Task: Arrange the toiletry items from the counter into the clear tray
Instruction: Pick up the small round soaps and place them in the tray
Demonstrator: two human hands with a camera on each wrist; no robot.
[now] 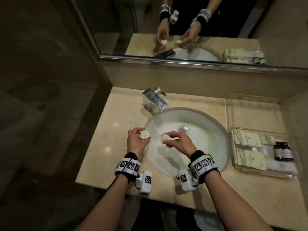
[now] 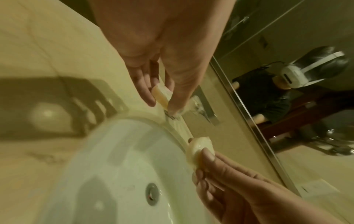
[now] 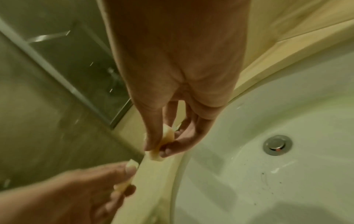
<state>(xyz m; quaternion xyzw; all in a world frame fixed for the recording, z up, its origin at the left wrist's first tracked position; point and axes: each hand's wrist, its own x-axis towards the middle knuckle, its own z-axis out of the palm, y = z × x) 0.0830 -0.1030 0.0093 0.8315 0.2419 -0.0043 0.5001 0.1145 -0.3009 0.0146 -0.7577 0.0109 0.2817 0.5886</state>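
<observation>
Low in the head view's centre, the left hand [image 1: 135, 142] pinches one round wrapped soap [image 1: 144, 135] over the counter [image 1: 116, 114] and the right hand [image 1: 179, 144] pinches a second soap [image 1: 164, 137] over the sink [image 1: 215, 130]. The clear tray [image 1: 253, 104] at right already holds sachets [image 1: 246, 139] and dark bottles [image 1: 282, 151], so only these two soaps seem left to place.

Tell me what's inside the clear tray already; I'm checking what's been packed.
The clear tray holds pale green packets and two dark bottles at its near end. The far end looks bare. Anything beneath the packets is hidden.
</observation>
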